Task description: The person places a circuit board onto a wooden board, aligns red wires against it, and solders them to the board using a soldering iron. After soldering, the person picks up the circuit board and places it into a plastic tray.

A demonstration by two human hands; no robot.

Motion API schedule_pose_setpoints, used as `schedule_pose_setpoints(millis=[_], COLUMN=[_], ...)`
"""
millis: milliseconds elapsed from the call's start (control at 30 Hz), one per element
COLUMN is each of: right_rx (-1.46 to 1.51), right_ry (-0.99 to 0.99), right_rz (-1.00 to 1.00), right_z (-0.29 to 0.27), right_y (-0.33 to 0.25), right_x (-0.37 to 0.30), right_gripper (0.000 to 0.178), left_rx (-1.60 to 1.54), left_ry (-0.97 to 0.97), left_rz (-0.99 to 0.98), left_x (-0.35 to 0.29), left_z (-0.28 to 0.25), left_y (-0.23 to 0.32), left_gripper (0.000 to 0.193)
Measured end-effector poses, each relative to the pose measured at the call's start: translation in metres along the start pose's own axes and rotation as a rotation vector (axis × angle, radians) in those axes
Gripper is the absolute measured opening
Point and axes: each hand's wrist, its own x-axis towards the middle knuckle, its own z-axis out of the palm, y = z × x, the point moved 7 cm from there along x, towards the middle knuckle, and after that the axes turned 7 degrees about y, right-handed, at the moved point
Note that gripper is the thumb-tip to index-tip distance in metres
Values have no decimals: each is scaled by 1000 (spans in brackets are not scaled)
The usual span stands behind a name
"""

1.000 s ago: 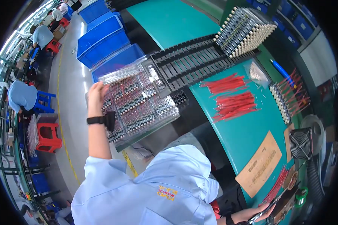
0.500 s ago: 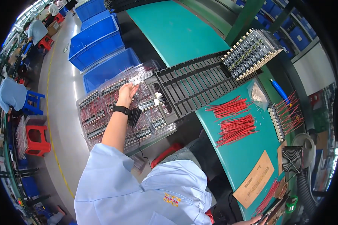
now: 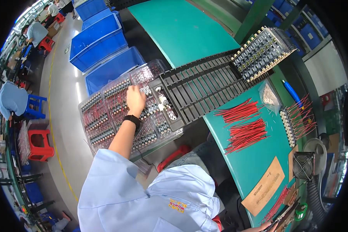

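Observation:
My left hand [image 3: 136,100] is over the clear plastic tray [image 3: 89,136] on the left. Its fingers curl down among rows of small motors [image 3: 118,88] with red wires. Whatever the fingertips grip is hidden under the hand. At the bottom right edge, my right hand [image 3: 263,227] shows only in part, its fingers closed against a dark, flat-edged object [image 3: 283,217] whose kind I cannot make out. Close to that hand lie a bundle of thin red wires [image 3: 276,207] and a brown cardboard sheet [image 3: 263,187].
A black slotted rack [image 3: 201,87] bridges to the green bench, with a block of stacked motors [image 3: 261,54] on its far end. Cut red wires [image 3: 245,135], a blue pen-like tool [image 3: 292,92] and a small fan [image 3: 303,165] are on the right. Blue bins [image 3: 98,42] stand beyond the tray.
My left hand has drawn slightly nearer and turned, its fingers now curled down where they were stretched forward. My right hand stays at the lower edge.

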Motion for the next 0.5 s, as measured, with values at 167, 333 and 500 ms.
schedule_pose_setpoints(millis=[167,333,500], right_rx=[-14,42,-43], right_ry=[57,53,77], right_rz=[-16,54,84], right_z=[-14,-11,-28], right_y=[0,6,17], right_x=[2,-1,-4], right_gripper=[27,29,33], left_rx=[-185,-312,-1155], left_ry=[-296,-135,-176], left_rz=[327,338,-203], left_x=[-16,-31,-20], left_z=[71,154,160], left_y=[33,-12,-27], left_gripper=[35,34,22])
